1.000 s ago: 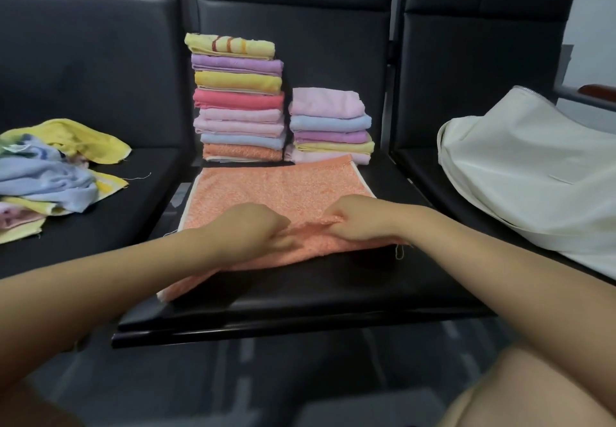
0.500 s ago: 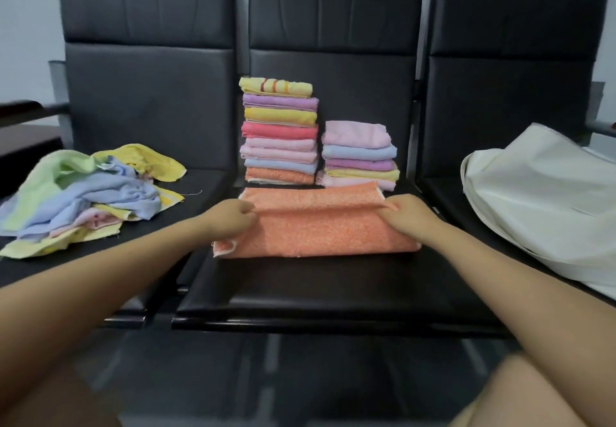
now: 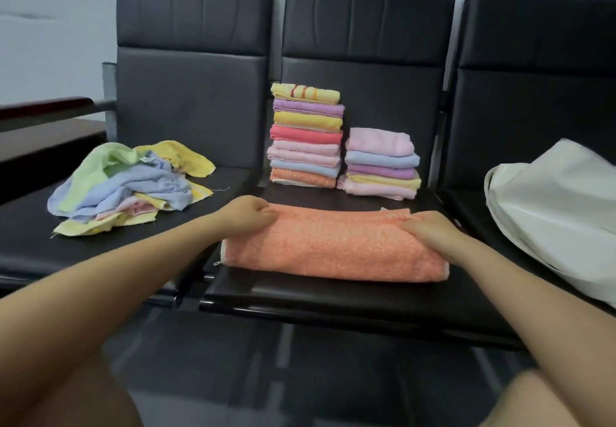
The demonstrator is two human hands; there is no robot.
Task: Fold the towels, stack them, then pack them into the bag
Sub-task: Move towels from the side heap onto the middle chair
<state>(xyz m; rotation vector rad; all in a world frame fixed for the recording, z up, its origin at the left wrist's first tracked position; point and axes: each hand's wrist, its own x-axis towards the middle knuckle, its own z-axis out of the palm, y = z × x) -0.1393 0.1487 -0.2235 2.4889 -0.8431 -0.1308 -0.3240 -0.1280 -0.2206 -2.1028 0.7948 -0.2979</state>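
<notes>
In hand: orange towel (image 3: 333, 250), half-folded at the middle seat's (image 3: 333, 296) front edge; my left hand (image 3: 248, 215) and right hand (image 3: 425, 230) pinch its ends. Done: two stacks (image 3: 305, 135) at the back edge. Left: loose pile (image 3: 130, 183) on the left seat, bag (image 3: 553, 213) unpacked.

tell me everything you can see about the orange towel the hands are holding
The orange terry-cloth towel looks soft and nubbly, with a pale speckle and a thin white edge showing at both ends. It is folded into a long band lying flat across the front of the middle black padded seat, ahead of two stacks of folded towels. The left hand grips its left far corner, the right hand its right far corner.
</notes>
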